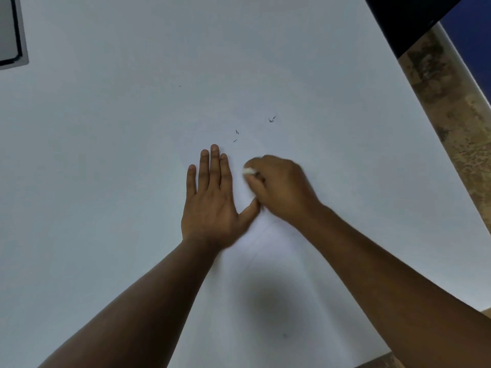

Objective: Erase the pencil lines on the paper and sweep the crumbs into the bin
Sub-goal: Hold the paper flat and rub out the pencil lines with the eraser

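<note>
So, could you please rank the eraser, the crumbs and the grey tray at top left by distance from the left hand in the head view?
1. Eraser: just right of the left hand, gripped by the right hand.
2. Crumbs: scattered beyond the fingertips, up and right.
3. Grey tray: far top-left corner.

left hand (210, 197): flat on the paper (279, 301), fingers straight, blocks the centre
right hand (276, 187): curled round the eraser (249, 171), just beside the left at 3 o'clock; thumb of left touches it, no gap between them
crumbs (271, 119): a few dark bits at 12–1 o'clock of the hands, low, nothing tall
table (106, 128): open white surface from 9 through 12 o'clock, wide lane
tray (13, 30): grey, dark-rimmed, far corner at 10 o'clock, only obstacle that side
edge (425, 107): table ends along 2–4 o'clock, floor beyond
</note>
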